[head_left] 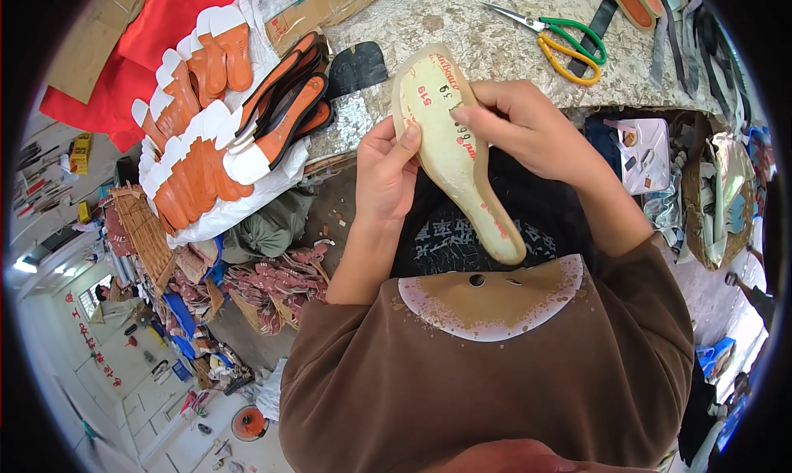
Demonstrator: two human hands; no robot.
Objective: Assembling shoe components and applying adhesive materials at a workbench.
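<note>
A pale cream shoe insole (450, 147) is held up in front of my chest, its wide toe end away from me and its narrow heel end toward me. Red and dark print marks its upper face. My left hand (389, 164) grips its left edge, thumb lying on top. From the right, my right hand (524, 127) pinches the opposite edge with the thumb pressed on the face. The fingers beneath the insole are partly hidden.
Scissors (557, 44) with green and yellow handles lie on the worn worktable (462, 11). Brown insoles with white toes (194, 155) are piled at the left, beside stacked black-edged soles (293, 114). A dark rounded piece (357, 67) lies near them. Dark strips (701, 44) hang at the far right.
</note>
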